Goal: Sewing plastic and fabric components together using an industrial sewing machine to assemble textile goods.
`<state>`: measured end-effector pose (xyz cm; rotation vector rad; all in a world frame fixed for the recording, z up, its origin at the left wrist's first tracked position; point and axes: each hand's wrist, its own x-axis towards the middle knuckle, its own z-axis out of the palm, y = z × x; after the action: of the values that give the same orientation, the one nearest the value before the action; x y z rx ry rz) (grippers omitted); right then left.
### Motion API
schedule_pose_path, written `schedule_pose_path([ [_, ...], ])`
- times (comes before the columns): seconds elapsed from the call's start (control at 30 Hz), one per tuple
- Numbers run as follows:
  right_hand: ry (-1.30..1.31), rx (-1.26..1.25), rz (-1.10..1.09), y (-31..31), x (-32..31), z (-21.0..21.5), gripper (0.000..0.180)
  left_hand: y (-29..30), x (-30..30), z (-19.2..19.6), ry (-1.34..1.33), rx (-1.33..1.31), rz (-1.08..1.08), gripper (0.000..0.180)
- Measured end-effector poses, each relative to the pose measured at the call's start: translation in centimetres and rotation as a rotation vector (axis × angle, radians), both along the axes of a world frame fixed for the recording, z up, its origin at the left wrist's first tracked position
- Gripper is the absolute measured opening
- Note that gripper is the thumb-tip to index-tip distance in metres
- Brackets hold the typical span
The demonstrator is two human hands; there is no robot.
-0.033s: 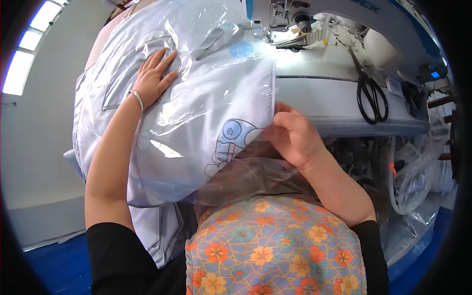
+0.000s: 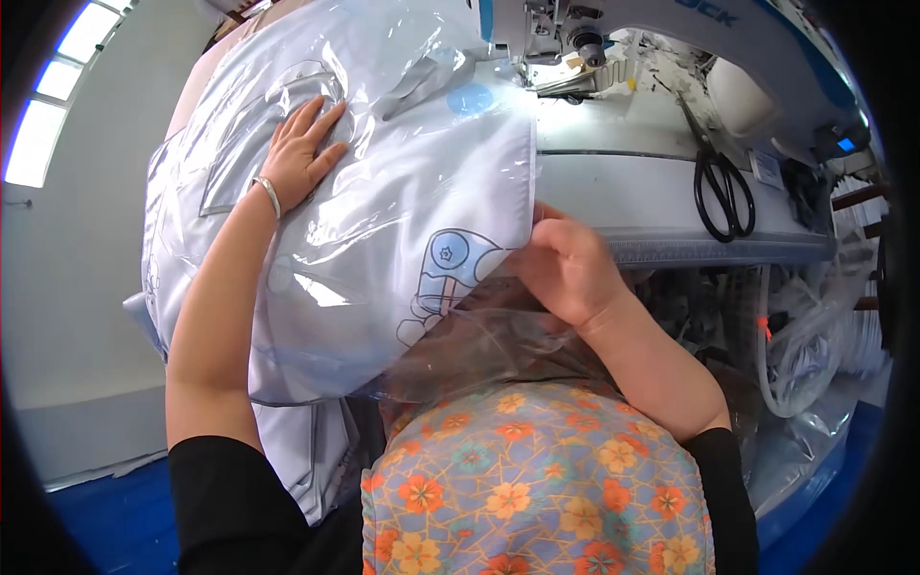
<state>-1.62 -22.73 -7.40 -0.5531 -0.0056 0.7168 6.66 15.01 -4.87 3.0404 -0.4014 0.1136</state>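
A large white fabric panel (image 2: 383,206) with blue cartoon prints lies across the sewing table, with clear plastic film (image 2: 316,287) over it. My left hand (image 2: 303,158) rests flat on the film at the panel's upper left, fingers spread. At the panel's right edge, just off the table front, my right hand (image 2: 570,264) pinches the hemmed edge with thumb and fingers. Its fingertips are partly hidden, so how much film is in the pinch does not show. The edge runs up to the needle area of the sewing machine (image 2: 565,43), under a bright lamp.
Black-handled scissors (image 2: 725,196) lie on the table right of my right hand. A ruler strip (image 2: 709,251) follows the table's front edge. Clear tubing (image 2: 795,374) and plastic hang below on the right. My floral apron (image 2: 546,479) is close beneath the film.
My right hand has shifted very slightly left and down, and the panel's printed corner has moved a little left with it. My left hand stays practically in place.
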Motion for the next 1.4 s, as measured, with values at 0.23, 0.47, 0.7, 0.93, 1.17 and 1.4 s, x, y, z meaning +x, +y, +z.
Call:
schedule_pose_path([
  [0.23, -1.173, -0.641, 0.575, 4.1, 1.0, 1.5, 0.044, 0.4, -0.6, -0.2, 0.000, 0.033, 0.004, 0.065],
  [0.47, -1.036, -0.763, 0.565, 8.8, 0.2, 3.1, 0.045, -0.6, -1.7, 1.8, 0.059, 0.008, -0.010, 0.066],
  [0.7, -1.393, -0.781, 0.221, 3.6, -5.6, 3.4, 0.053, -0.3, -1.4, 2.2, 0.074, 0.000, -0.009, 0.066],
  [0.93, -0.162, -0.552, 0.534, -1.3, -11.0, -1.6, 0.064, -2.8, 0.3, 6.3, 0.206, 0.186, -0.039, 0.059],
  [1.17, 0.020, -0.425, 0.350, -1.8, -11.7, 1.0, 0.049, -20.5, -12.1, 6.8, 0.211, 0.103, -0.587, 0.078],
  [1.4, -0.301, -0.704, 0.465, -2.4, -11.1, 1.4, 0.045, -20.4, -11.7, 5.1, 0.303, 0.145, -0.586, 0.046],
])
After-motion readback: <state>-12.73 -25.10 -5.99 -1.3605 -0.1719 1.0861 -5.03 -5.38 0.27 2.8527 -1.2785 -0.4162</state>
